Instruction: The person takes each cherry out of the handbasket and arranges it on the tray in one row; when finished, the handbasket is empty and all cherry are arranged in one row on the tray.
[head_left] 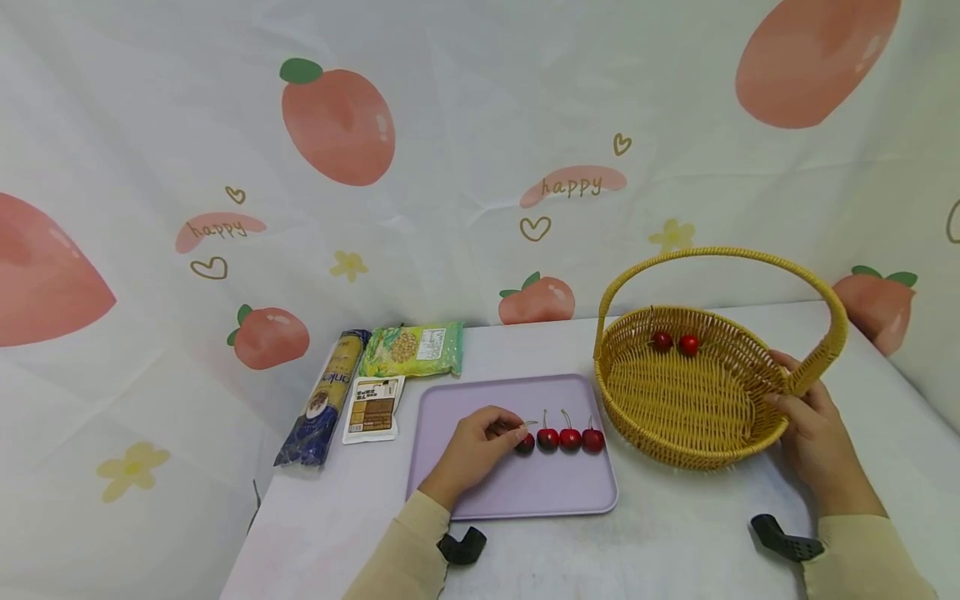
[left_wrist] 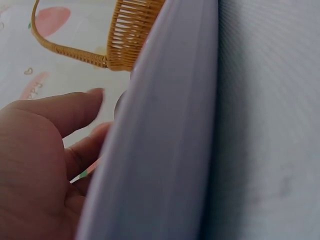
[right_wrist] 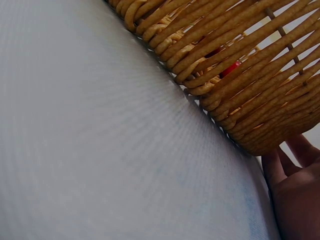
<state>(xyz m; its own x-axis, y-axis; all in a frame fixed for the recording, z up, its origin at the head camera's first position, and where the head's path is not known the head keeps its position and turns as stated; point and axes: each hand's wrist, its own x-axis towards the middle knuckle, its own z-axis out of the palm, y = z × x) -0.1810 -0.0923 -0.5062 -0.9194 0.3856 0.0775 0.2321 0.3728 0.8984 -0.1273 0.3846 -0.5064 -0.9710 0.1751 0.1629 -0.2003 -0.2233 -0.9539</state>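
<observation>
On a lilac tray (head_left: 510, 492), several dark red cherries with stems stand in a row. My left hand (head_left: 480, 446) is over the tray with its fingertips beside the leftmost cherry (head_left: 525, 444). In the left wrist view, the thumb (left_wrist: 82, 111) and fingers are spaced apart, just short of a dark round edge mostly hidden by the tray rim. A yellow wicker basket (head_left: 675, 450) with a tall handle stands right of the tray. Two cherries (head_left: 688, 344) lie inside it at the back. My right hand (head_left: 817, 437) holds the basket's right rim near the handle base.
Left of the tray lie a long blue and yellow packet (head_left: 326, 400), a green packet (head_left: 412, 350) and a small white and brown pouch (head_left: 373, 408). A printed cloth backdrop (head_left: 450, 233) rises behind the white table (head_left: 630, 542).
</observation>
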